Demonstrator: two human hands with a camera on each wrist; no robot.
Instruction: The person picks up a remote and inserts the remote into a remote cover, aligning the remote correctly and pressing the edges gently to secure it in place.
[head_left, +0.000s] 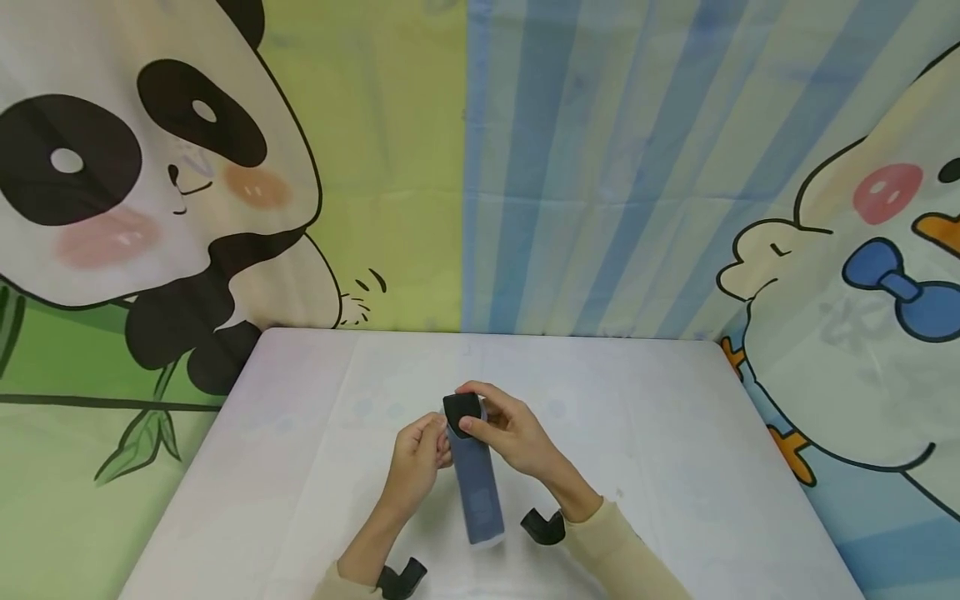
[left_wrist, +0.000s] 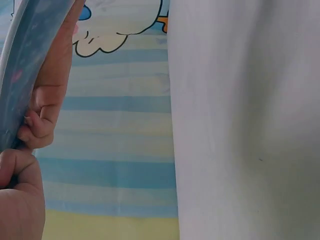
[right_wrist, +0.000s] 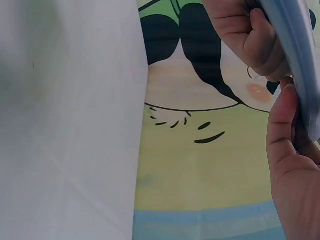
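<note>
Nursery-like, though the exact room is unclear: white table point(head_left: 645, 408) facing a backdrop point(head_left: 555, 175) with cartoon panda point(head_left: 176, 192) and bird point(head_left: 847, 375)

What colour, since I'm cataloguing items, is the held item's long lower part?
Greyish blue; the long lower part shows best in the head view.

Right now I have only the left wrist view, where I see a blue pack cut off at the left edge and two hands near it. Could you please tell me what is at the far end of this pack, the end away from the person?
Observer: In the head view, a black piece covers the far end of the blue pack.
Operator: Thank you, I could not recognise this from my side. And the near end, is some hand supporting it?
Observer: No. The head view shows the near end with no hand on it; the right hand is up at the far end, its thumb on the black piece.
</note>
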